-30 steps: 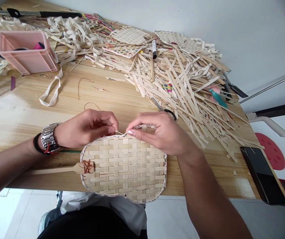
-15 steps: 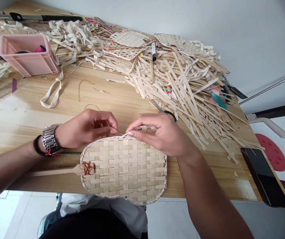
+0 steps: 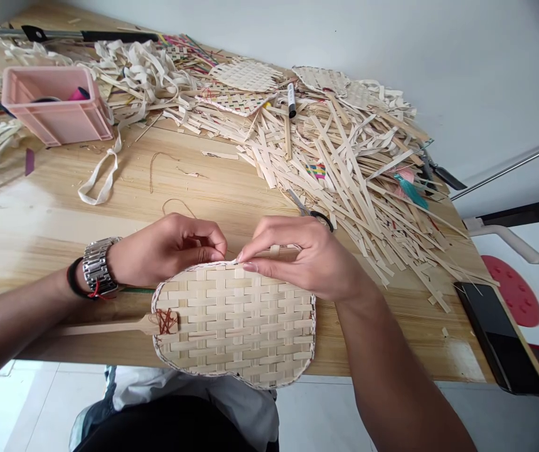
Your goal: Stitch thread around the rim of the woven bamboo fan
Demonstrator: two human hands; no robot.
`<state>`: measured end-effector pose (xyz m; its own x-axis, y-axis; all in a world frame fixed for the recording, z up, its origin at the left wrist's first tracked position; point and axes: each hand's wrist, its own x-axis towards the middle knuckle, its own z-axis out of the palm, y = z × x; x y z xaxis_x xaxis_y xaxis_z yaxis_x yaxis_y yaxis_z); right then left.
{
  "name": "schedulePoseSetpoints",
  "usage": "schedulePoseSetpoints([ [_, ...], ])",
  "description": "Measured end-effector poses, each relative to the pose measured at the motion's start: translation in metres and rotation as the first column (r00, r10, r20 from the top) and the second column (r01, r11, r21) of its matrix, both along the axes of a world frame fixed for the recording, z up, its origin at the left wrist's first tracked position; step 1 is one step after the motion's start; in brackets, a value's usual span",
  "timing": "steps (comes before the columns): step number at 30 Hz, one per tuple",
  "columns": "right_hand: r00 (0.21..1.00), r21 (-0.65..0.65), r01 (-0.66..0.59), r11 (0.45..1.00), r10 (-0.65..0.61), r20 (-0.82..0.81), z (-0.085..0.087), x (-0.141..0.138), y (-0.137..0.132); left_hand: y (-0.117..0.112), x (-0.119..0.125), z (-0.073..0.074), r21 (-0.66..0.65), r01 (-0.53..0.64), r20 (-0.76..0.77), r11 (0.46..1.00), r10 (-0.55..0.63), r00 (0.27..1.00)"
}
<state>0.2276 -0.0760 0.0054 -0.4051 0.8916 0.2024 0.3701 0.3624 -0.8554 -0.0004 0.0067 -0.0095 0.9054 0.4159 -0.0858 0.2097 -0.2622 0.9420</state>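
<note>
A woven bamboo fan (image 3: 238, 320) lies at the table's front edge, its edge bound with pale tape and dark stitching. Its flat wooden handle (image 3: 104, 326) points left, lashed on with red-brown thread. My left hand (image 3: 179, 248), wearing a metal watch, pinches a thin brown thread (image 3: 179, 201) close to the fan's top edge; part of that thread loops out on the table behind the hand. My right hand (image 3: 297, 254) grips the top edge between thumb and fingers, just right of the left fingertips. Whether a needle is in the left fingers is hidden.
Loose bamboo strips (image 3: 344, 169) cover the back right, with scissors (image 3: 314, 213) at their near side and a marker (image 3: 291, 100) on top. A pink bin (image 3: 62, 113) stands back left beside white tape (image 3: 104, 176). A phone (image 3: 495, 333) lies at the right edge.
My left hand has moved slightly right and down, its fingertips now nearer the fan's edge and the right hand. The right hand keeps its grip, with little movement.
</note>
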Motion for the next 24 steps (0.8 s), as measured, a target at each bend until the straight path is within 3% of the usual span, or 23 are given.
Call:
schedulePoseSetpoints([
  [7, 0.999, 0.066, 0.035, 0.997, -0.035, -0.001, -0.004, 0.0, 0.002, -0.004, 0.002, 0.006, -0.024, -0.045, -0.009, 0.999, 0.044, 0.999],
  [10, 0.998, 0.047, 0.059, 0.997, -0.058, -0.022, -0.004, 0.001, 0.002, -0.005, 0.002, 0.008, -0.109, -0.004, -0.011, 0.994, 0.003, 1.0],
  [16, 0.995, 0.049, 0.09, 0.995, -0.088, -0.038, 0.004, 0.003, 0.001, -0.005, 0.003, 0.004, -0.157, -0.009, 0.001, 0.987, 0.009, 1.0],
  [21, 0.945, -0.147, 0.072, 0.986, -0.114, -0.306, 0.012, 0.012, -0.004, -0.004, 0.002, 0.003, -0.171, -0.033, -0.007, 0.985, 0.032, 0.999],
  [24, 0.877, -0.158, -0.002, 0.987, -0.074, -0.475, 0.016, 0.021, -0.006, -0.003, 0.001, 0.002, -0.177, -0.048, -0.007, 0.983, 0.047, 0.999],
])
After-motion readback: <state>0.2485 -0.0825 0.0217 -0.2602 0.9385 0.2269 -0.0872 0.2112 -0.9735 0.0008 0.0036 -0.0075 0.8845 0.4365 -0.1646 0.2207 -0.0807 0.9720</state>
